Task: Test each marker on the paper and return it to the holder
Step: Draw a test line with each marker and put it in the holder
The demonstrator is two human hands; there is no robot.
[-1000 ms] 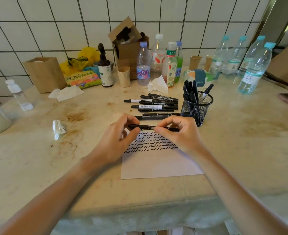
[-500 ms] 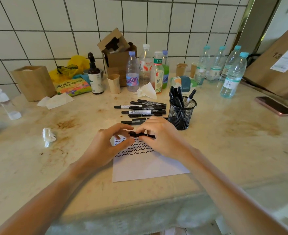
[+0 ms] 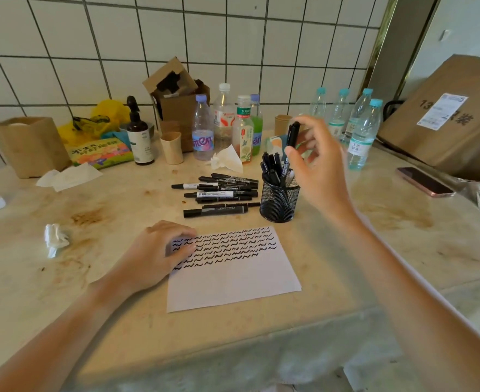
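My right hand pinches a black marker nearly upright, its lower end just above the black mesh holder, which already stands full of markers. My left hand lies flat on the left edge of the paper, fingertips over the wavy test lines. Left of the holder, loose markers lie on the countertop.

Right hand has left the paper and risen above the mesh holder, carrying the black marker, now near upright where it lay level between both hands. Left hand has let go of the marker; it now rests flat on the paper's left edge.
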